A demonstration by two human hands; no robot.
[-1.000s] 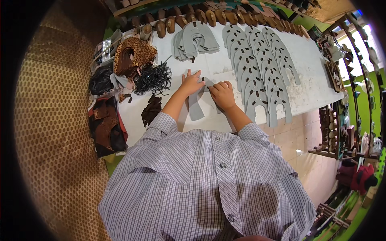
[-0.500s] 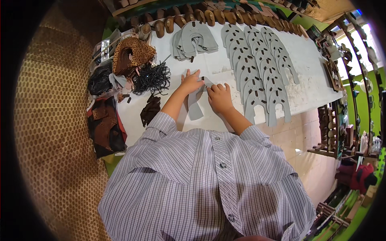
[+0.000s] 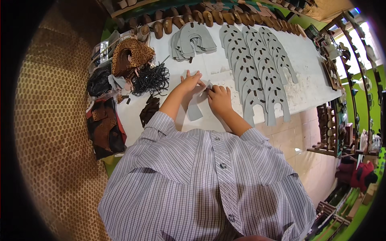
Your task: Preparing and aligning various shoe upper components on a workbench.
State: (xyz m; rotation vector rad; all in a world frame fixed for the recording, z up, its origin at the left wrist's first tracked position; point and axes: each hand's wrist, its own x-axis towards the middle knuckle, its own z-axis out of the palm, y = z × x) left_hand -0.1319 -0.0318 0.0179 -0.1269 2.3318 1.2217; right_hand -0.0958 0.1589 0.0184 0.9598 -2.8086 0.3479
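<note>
Head view: from where I stand, a person in a checked shirt [image 3: 193, 180] is at the near edge of a white table [image 3: 307, 76].
Grey piece [image 3: 195, 113]: on the near part of the table, between the hands; a leg of it points toward the shirt, and its far part looks bent up by the fingers.
Left hand [image 3: 190, 83]: over the piece's left side, fingers spread, thumb reaching in; I cannot tell whether it pinches anything.
Right hand [image 3: 220, 98]: fingers curled, grasping the grey piece by its far part, where a dark tab [image 3: 208, 89] shows at the fingertips.
Grey rows [image 3: 251, 86]: to the right, three overlapping columns of arched pieces with small dark tabs.
Grey stack [image 3: 186, 33]: beyond the hands, several arches piled together.
Brown forms [image 3: 207, 19]: rounded, lined up along the far edge.
Left side: a leopard-print bundle [image 3: 141, 52], then, nearer, a heap of black beaded strands [image 3: 150, 80], and nearer again, dark brown strips [image 3: 149, 111] just left of the left forearm.
Left corner: red, black and brown scraps [image 3: 105, 125] at the table's near end.
Right side: a rack [image 3: 328, 128] stands past the table, over pale floor tiles [image 3: 297, 138].
</note>
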